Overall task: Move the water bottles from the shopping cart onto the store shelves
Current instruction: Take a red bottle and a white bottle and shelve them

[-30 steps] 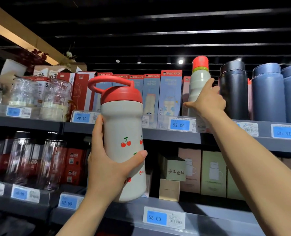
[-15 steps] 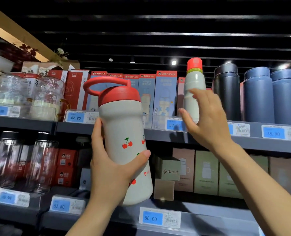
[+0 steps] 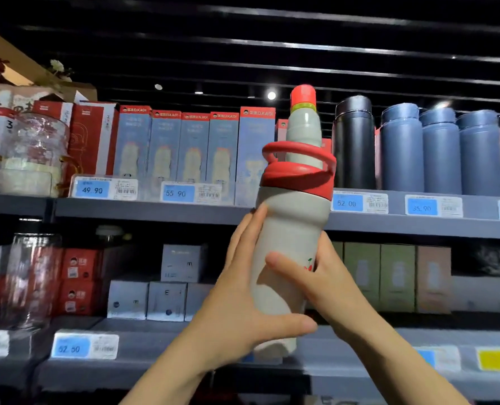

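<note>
Before the upper grey store shelf (image 3: 155, 210), both forearms reach up and forward, and the two hands close on one bottle from either side. The left hand (image 3: 237, 311) wraps the lower body, its fingers laid up the left flank and its thumb hooked across the front near the base. The right hand (image 3: 327, 285) cups the right flank, thumb pressed across the front at mid-height, fingers curled behind.

Held between them, the pale grey cherry-print water bottle with a red lid and red loop handle (image 3: 289, 238) tilts slightly right, its lid level with the shelf edge and its base in front of the lower shelf. A small red cherry motif shows beside the right thumb.

Behind its handle stands a slim pale bottle with a red cap and green ring (image 3: 303, 124) on the upper shelf, beside a black cylindrical flask (image 3: 354, 144) and blue flasks (image 3: 438, 150).

Blue price tags (image 3: 178, 193) read 49.90, 55.90, 52.00 and 35.90; the lower one reads 52.50. The light blue boxes with red tops (image 3: 193, 147) carry "D.KADI".
</note>
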Available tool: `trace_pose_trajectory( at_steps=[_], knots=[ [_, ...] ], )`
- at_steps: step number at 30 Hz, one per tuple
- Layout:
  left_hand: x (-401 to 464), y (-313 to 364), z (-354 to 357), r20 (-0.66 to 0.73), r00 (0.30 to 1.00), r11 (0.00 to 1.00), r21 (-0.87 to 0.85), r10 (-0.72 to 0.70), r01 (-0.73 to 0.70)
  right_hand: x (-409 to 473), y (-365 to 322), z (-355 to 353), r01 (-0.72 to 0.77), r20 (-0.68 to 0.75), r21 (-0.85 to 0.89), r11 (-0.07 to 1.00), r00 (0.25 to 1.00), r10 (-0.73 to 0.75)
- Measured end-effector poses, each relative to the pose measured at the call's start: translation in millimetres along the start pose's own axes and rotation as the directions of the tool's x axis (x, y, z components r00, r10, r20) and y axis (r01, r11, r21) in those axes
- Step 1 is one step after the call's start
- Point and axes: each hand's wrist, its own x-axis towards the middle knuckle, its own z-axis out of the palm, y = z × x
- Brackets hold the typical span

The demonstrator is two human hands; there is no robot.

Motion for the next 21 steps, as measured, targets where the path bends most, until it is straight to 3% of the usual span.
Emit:
trace_pose_trajectory(
  at_steps=[3, 4, 6, 9, 11, 14, 18, 21],
  knots=[
    [6, -3, -17, 0.039, 0.998, 0.991, -0.126, 0.043, -0.038, 4, -8, -12, 0.010, -0.004, 0.031, 0.999, 1.000, -0.010],
    [8, -6, -24, -0.016, 0.998, 0.995, -0.083, 0.055, -0.056, 7, -15, -15, 0.028, -0.018, 0.040, 0.999, 0.999, -0.027],
    [14, -18, -41, -0.183, 0.979, 0.981, 0.182, 0.096, -0.062, 19, -34, -20, 0.088, -0.038, 0.047, 0.995, 0.996, -0.086],
    [24, -50, -72, -0.335, 0.930, 0.754, 0.647, 0.153, 0.109, 58, -66, -21, 0.170, -0.092, 0.031, 0.985, 0.982, -0.166],
    [28, -74, -86, -0.329, 0.932, 0.563, 0.804, 0.153, 0.191, 95, -82, -16, 0.180, -0.164, 0.004, 0.984, 0.971, -0.177],
    [29, -91, -91, -0.277, 0.948, 0.428, 0.884, 0.156, 0.187, 148, -91, -6, 0.178, -0.313, 0.040, 0.983, 0.937, -0.157],
    [29, -93, -91, -0.293, 0.933, 0.390, 0.900, 0.207, 0.195, 198, -75, 13, 0.216, -0.470, 0.048, 0.975, 0.866, -0.169],
    [29, -94, -91, -0.294, 0.932, 0.343, 0.915, 0.213, 0.210, 213, -55, 21, 0.189, -0.489, -0.093, 0.978, 0.846, -0.210]
  ],
)
